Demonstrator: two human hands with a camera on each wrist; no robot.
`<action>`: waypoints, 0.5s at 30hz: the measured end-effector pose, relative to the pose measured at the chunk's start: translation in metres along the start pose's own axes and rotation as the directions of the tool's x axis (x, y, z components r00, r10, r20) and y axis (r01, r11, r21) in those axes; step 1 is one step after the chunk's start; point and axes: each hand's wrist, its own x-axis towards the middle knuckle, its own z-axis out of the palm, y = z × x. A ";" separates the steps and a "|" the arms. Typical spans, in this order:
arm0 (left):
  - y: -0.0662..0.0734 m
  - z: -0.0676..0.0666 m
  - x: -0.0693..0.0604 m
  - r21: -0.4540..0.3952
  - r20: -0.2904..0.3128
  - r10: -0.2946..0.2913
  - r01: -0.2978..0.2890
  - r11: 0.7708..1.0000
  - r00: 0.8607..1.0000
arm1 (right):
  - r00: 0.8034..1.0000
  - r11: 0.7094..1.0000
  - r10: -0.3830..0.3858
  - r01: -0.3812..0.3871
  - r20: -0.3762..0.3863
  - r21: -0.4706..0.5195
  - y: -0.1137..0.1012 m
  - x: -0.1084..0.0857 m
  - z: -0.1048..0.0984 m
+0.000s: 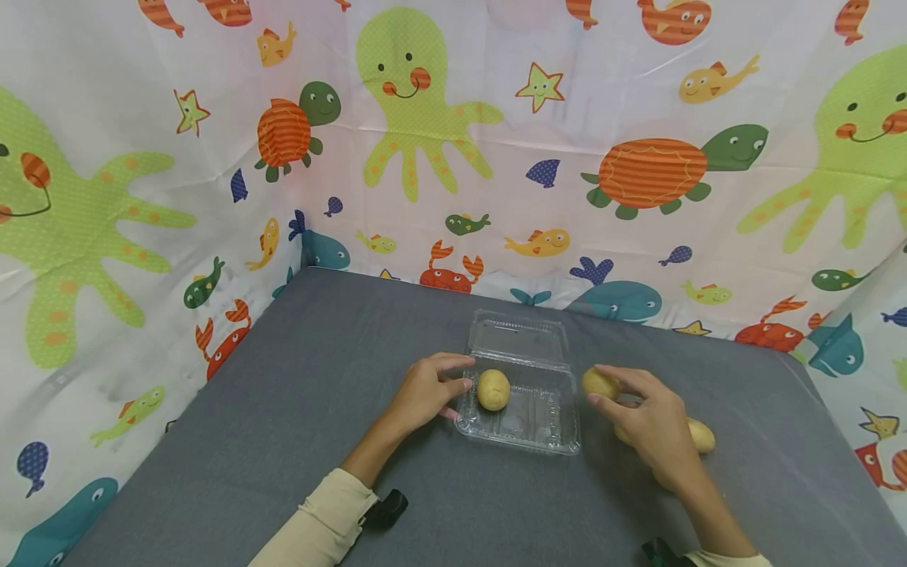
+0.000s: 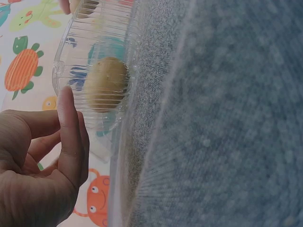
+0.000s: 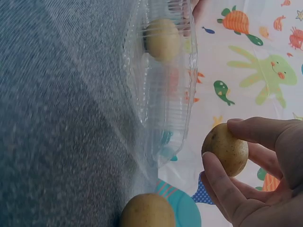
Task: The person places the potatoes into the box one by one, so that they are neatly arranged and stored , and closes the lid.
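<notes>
A clear plastic clamshell box [image 1: 520, 429] lies with its lid [image 1: 519, 337] folded back, away from me. One potato [image 1: 493, 390] sits inside, near the left wall. My left hand [image 1: 428, 390] is at the box's left side, a fingertip against the rim in the left wrist view; its fingers are loosely bent. To the right of the box, my right hand [image 1: 652, 417] pinches another potato [image 3: 227, 149] between thumb and fingers, raised above the table. Below and behind that hand, more potatoes [image 1: 700, 435] lie on the cloth, partly hidden by it.
A grey cloth [image 1: 283, 441] covers the table. Behind and at the sides hangs a white curtain [image 1: 453, 79] printed with sea animals. In the right wrist view, a loose potato [image 3: 147, 212] lies close to the box's right end.
</notes>
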 end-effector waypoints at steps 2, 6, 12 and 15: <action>0.000 0.000 0.000 -0.001 -0.001 0.000 0.000 1.000 1.000 | 1.000 1.000 0.015 -0.015 0.012 0.016 -0.001 0.000 0.000; 0.000 0.001 0.000 0.003 -0.003 0.001 -0.001 1.000 1.000 | 1.000 0.999 0.016 -0.017 0.027 0.032 -0.003 0.001 0.003; 0.000 0.000 0.001 0.001 -0.003 -0.001 0.001 1.000 1.000 | 0.999 0.998 -0.028 0.027 0.021 0.058 -0.004 0.001 0.010; 0.000 0.000 0.000 0.002 -0.004 -0.001 0.001 1.000 1.000 | 0.999 0.997 -0.039 0.037 0.023 0.074 -0.005 0.001 0.014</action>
